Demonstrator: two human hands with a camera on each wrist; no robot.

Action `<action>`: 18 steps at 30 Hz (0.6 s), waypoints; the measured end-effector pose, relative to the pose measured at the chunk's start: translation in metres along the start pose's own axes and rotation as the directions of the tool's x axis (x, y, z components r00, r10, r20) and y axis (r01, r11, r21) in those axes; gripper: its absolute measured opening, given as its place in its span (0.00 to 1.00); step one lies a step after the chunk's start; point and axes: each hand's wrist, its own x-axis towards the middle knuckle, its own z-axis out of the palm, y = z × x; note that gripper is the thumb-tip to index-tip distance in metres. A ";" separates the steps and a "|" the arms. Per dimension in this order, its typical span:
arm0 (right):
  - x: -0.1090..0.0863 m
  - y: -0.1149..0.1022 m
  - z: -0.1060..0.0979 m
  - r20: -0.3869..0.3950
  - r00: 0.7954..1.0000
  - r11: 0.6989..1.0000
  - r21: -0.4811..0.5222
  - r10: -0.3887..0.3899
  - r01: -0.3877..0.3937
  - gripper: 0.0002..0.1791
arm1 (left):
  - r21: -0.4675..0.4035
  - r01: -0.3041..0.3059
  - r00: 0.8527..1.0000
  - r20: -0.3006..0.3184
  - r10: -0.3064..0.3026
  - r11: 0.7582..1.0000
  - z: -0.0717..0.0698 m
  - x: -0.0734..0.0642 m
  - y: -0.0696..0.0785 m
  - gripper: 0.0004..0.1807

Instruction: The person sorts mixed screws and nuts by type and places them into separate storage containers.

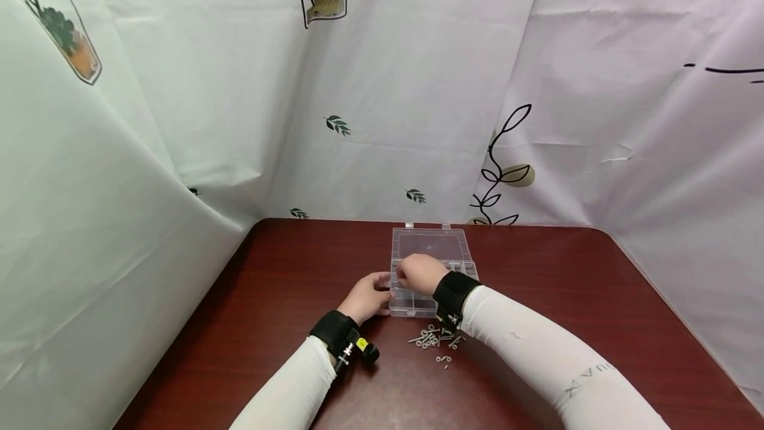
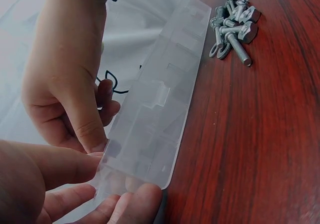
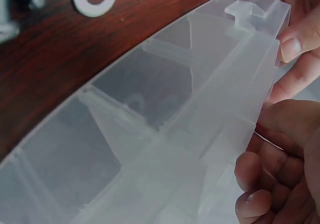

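A clear plastic compartment box (image 1: pixel 402 310) lies on the table with its lid (image 1: pixel 431 242) folded back. At the box's left side, my left hand (image 1: pixel 365 297) grips the front corner, fingers and thumb around its outer walls. My right hand (image 1: pixel 422 274) reaches over the left compartments with fingers curled. In the right wrist view, the right hand (image 3: pixel 285 159) touches the box wall with a fingertip, close to the left fingers (image 3: pixel 302 41). Whether it pinches something small is hidden. Loose bolts, nuts and washers (image 1: pixel 426 338) form a pile in front of the box.
The dark red wooden table (image 1: pixel 322 251) extends to both sides. A few small nuts or washers (image 1: pixel 444 358) lie apart, nearer the front. White printed cloth (image 1: pixel 382 151) hangs behind the table and along its sides. Each wrist wears a black strap (image 1: pixel 334 329) with a camera.
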 end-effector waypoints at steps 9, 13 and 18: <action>-0.017 0.000 -0.008 -0.075 0.997 0.997 0.078 -0.004 0.010 0.06 | -0.014 0.002 1.000 -0.004 -0.002 1.000 0.002 0.003 -0.001 0.29; -0.037 -0.007 -0.014 -0.114 0.993 0.996 0.076 -0.033 0.042 0.04 | -0.018 0.002 1.000 -0.004 -0.002 1.000 0.002 0.004 -0.002 0.29; -0.061 -0.015 -0.015 -0.060 0.989 0.990 0.038 -0.135 0.138 0.05 | -0.027 -0.006 1.000 -0.001 0.006 1.000 0.002 0.004 -0.002 0.28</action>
